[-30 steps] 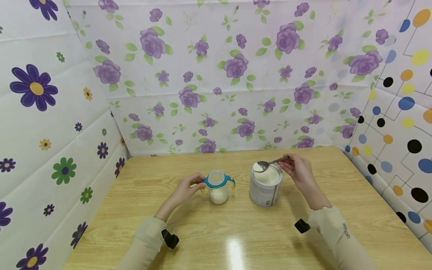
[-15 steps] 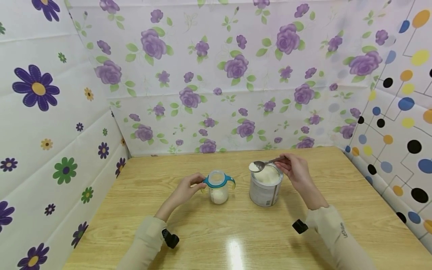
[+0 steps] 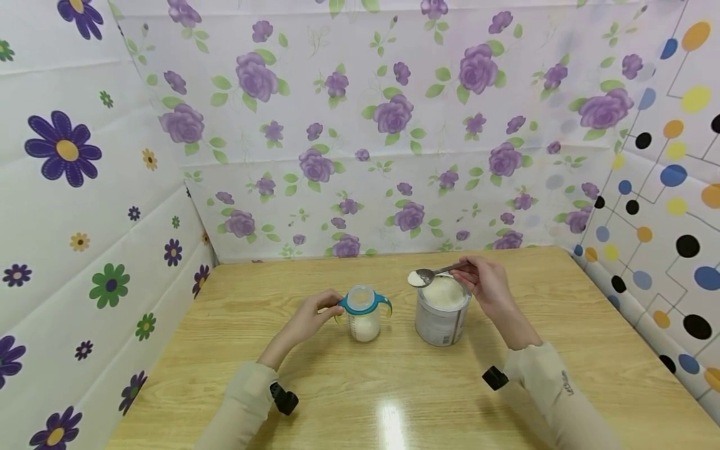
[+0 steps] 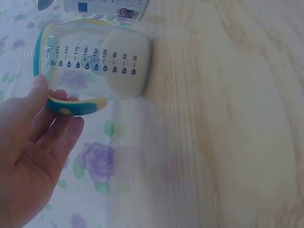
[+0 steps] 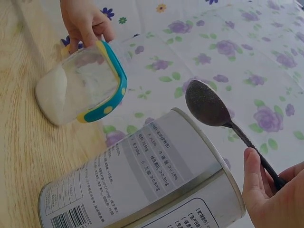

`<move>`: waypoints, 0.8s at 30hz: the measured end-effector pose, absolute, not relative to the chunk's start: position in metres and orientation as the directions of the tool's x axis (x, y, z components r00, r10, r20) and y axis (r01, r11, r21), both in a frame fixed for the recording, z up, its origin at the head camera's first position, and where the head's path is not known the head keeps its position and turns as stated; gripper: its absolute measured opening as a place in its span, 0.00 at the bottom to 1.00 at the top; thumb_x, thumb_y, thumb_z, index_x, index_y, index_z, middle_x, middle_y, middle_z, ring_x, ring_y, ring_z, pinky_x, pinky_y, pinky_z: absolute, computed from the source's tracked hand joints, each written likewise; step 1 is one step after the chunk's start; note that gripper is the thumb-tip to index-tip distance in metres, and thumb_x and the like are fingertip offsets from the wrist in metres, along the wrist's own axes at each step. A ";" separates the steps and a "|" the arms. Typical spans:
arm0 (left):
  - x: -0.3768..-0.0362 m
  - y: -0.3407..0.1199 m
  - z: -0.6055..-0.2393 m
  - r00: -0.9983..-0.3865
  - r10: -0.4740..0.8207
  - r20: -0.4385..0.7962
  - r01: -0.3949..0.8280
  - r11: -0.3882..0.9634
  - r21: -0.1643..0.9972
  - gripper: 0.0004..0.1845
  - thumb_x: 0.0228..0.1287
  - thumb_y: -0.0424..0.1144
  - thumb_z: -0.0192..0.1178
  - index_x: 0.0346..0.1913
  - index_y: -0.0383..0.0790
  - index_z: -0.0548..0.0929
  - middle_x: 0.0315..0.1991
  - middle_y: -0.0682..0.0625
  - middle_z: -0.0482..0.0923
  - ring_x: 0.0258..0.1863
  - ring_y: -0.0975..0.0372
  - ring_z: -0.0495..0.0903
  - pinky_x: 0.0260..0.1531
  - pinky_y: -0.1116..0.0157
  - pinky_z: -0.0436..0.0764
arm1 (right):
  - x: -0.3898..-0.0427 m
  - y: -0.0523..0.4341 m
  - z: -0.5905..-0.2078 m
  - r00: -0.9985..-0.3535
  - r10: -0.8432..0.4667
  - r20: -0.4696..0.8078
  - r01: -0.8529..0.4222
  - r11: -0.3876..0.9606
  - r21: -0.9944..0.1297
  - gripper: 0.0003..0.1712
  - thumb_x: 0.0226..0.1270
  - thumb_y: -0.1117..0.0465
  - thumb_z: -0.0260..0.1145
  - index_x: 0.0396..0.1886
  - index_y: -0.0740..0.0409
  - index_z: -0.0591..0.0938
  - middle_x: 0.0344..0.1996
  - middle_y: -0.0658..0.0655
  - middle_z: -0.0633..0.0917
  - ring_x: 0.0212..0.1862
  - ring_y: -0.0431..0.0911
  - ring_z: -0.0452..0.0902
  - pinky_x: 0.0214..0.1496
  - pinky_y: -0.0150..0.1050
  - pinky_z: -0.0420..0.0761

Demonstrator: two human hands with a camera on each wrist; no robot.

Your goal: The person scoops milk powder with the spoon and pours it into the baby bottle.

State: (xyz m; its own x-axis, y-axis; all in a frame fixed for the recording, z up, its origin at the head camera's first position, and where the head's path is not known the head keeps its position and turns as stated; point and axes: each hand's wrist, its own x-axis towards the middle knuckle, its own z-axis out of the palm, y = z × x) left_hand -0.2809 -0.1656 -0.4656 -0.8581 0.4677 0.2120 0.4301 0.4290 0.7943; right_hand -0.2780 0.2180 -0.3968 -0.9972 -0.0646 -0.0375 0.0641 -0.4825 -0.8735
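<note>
A clear baby bottle with a blue-and-yellow two-handled collar stands upright on the table, white powder in its lower part. My left hand pinches its left handle between thumb and fingers. To the right stands an open tin holding pale powder. My right hand holds a metal spoon by its handle, level, with white powder heaped in the bowl. The bowl is over the tin's left rim, on the side toward the bottle. From the right wrist view only the spoon's dark underside shows.
The wooden table runs back to a flower-printed cloth wall. Patterned cloth walls also close off the left and right sides. A gap of bare wood separates the bottle from the tin.
My right hand has carried the powder-filled spoon left, from over the tin's opening to its left rim. The left hand and the bottle have stayed in place.
</note>
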 end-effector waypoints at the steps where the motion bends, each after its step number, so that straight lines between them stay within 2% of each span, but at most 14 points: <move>1: -0.281 -0.165 -0.466 -0.858 0.468 0.210 0.430 0.433 0.792 0.08 0.71 0.37 0.56 0.48 0.43 0.80 0.46 0.39 0.83 0.46 0.49 0.83 0.50 0.50 0.81 | -0.278 0.217 -0.397 -0.997 -0.066 -0.038 0.065 -0.483 -0.873 0.19 0.78 0.64 0.49 0.30 0.59 0.83 0.25 0.54 0.86 0.30 0.42 0.86 0.41 0.31 0.85; 6: -0.281 -0.165 -0.465 -0.861 0.469 0.197 0.425 0.449 0.786 0.08 0.71 0.33 0.54 0.49 0.40 0.80 0.46 0.36 0.83 0.47 0.46 0.83 0.50 0.48 0.80 | -0.278 0.215 -0.396 -0.996 -0.075 -0.053 0.083 -0.491 -0.867 0.19 0.78 0.64 0.48 0.30 0.59 0.83 0.25 0.54 0.86 0.30 0.42 0.86 0.41 0.31 0.85; 14: -0.281 -0.167 -0.464 -0.854 0.482 0.196 0.428 0.437 0.791 0.06 0.71 0.41 0.55 0.47 0.47 0.80 0.45 0.41 0.84 0.46 0.53 0.84 0.49 0.53 0.81 | -0.277 0.210 -0.394 -0.993 -0.087 -0.076 0.109 -0.479 -0.871 0.19 0.78 0.64 0.47 0.30 0.59 0.83 0.26 0.54 0.87 0.31 0.42 0.87 0.42 0.32 0.85; 24: -0.280 -0.167 -0.460 -0.840 0.503 0.202 0.448 0.435 0.781 0.06 0.72 0.41 0.54 0.46 0.48 0.80 0.45 0.38 0.83 0.45 0.50 0.83 0.47 0.52 0.82 | -0.278 0.204 -0.394 -0.992 -0.107 -0.064 0.108 -0.467 -0.878 0.19 0.78 0.64 0.47 0.31 0.59 0.82 0.26 0.54 0.87 0.32 0.43 0.87 0.42 0.32 0.85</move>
State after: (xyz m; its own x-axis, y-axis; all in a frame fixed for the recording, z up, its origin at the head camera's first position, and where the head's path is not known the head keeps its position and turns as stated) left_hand -0.2803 -0.1668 -0.4605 -0.8404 0.5029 0.2020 0.4480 0.4350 0.7811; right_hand -0.2784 0.2044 -0.3938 -0.9921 -0.1075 -0.0644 0.1076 -0.4671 -0.8777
